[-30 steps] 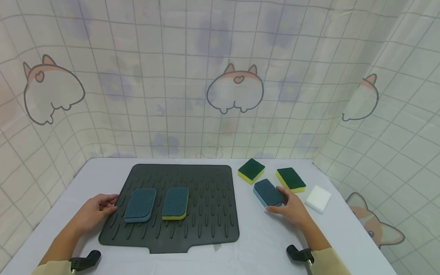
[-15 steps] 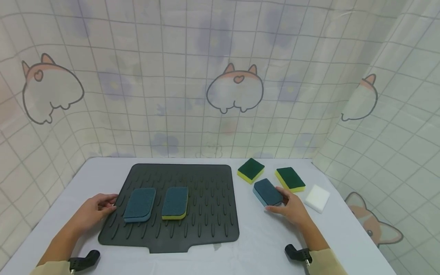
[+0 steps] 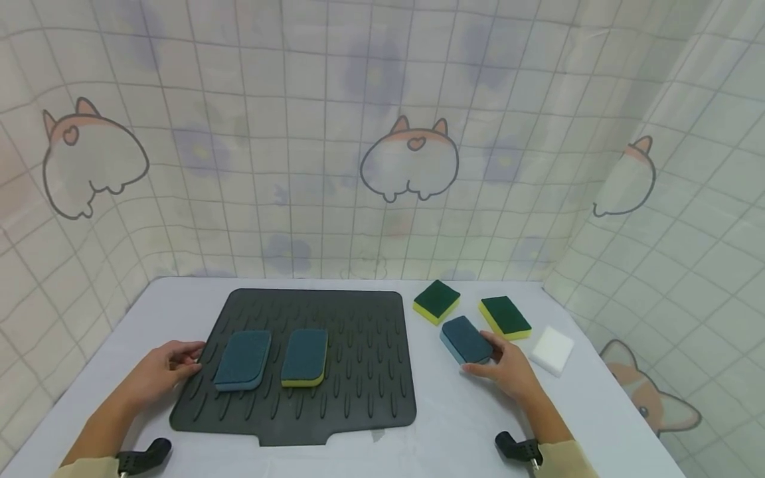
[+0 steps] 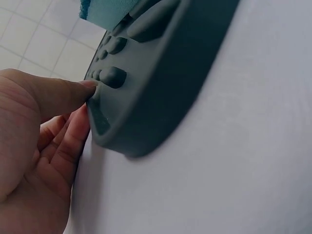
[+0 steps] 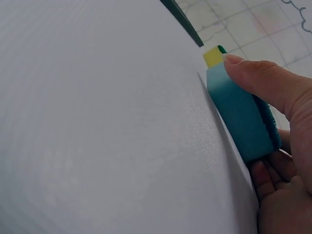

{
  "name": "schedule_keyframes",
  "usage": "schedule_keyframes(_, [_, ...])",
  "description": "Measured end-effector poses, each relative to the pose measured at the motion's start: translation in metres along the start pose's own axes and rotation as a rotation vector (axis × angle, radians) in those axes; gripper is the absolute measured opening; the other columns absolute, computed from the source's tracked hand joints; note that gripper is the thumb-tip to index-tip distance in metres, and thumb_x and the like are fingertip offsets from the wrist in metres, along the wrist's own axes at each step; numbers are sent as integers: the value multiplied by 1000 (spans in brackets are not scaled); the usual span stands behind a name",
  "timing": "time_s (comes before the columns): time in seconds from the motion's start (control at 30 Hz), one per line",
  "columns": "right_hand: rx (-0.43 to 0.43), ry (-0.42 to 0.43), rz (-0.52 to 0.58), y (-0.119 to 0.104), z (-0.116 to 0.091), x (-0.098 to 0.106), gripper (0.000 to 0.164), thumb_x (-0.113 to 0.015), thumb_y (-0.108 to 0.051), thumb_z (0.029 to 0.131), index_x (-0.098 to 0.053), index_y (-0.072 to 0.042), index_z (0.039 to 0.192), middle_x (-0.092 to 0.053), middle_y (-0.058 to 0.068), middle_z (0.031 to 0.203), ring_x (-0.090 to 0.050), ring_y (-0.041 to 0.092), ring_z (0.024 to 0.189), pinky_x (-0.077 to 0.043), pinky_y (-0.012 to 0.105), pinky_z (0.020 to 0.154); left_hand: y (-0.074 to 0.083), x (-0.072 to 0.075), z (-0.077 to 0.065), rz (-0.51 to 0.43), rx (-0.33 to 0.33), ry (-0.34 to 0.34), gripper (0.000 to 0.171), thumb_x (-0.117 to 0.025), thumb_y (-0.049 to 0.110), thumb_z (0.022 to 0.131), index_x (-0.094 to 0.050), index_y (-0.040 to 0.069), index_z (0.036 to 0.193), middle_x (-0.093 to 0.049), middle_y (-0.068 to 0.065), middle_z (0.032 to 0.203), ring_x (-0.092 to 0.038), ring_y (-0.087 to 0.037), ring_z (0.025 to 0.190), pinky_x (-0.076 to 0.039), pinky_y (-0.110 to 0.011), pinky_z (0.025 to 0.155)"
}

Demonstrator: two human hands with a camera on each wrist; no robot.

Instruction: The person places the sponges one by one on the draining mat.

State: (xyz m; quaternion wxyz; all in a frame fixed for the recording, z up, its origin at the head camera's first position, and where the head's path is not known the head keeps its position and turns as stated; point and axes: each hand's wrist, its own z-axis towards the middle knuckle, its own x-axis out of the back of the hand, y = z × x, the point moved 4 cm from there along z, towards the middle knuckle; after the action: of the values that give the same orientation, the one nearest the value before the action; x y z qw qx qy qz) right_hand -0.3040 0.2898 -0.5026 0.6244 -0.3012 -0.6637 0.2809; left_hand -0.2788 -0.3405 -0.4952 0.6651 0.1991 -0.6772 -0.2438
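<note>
My left hand (image 3: 164,372) is at the left edge of a dark grey ridged drying mat (image 3: 370,325). In the left wrist view, its thumb presses on the mat's rim (image 4: 146,112), with the fingers curled against the outer side. A blue sponge with a dark scouring top (image 3: 242,360) and a yellow sponge with a dark blue top (image 3: 305,357) lie side by side on the mat. Right of the mat, my right hand (image 3: 508,365) grips another blue sponge (image 3: 466,340) by its near end, thumb on one side and fingers on the other. That sponge rests at the white tabletop.
Two yellow sponges with green tops, one farther left (image 3: 437,301) and one to the right (image 3: 505,317), lie behind the gripped sponge. A white sponge block (image 3: 552,350) lies right of the right hand. A patterned curtain (image 3: 299,166) surrounds the white table (image 3: 448,438).
Both hands keep their places and holds. The whole head view has shifted very slightly downward; the sponges and the mat stay where they were.
</note>
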Motion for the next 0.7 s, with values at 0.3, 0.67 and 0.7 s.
schedule_keyframes(0.3, [15,-3,8,-1,-1,-1,103,-81,-52,63,-34,-12,145,-34,20,148,-41,37,131,-39,49,102,-1,-1,-1,-10,-8,4,48,-67,15,86,-53,-4,128,-58,-12,108,-54,-20,91,-49,-31,70])
schedule_keyframes(0.67, [18,1,-6,0,-1,-1,103,-81,-53,63,-34,-12,145,-35,20,148,-41,37,131,-39,49,102,-3,-1,0,-22,-28,5,49,-67,16,87,-52,-4,129,-59,-17,115,-55,-19,92,-49,-27,70])
schedule_keyframes(0.7, [20,2,-5,0,-1,-1,103,-81,-53,63,-35,-12,145,-35,20,148,-41,36,131,-39,49,102,-3,-1,-1,-21,-26,5,48,-67,15,87,-53,-4,129,-59,-16,115,-55,-19,92,-49,-26,70])
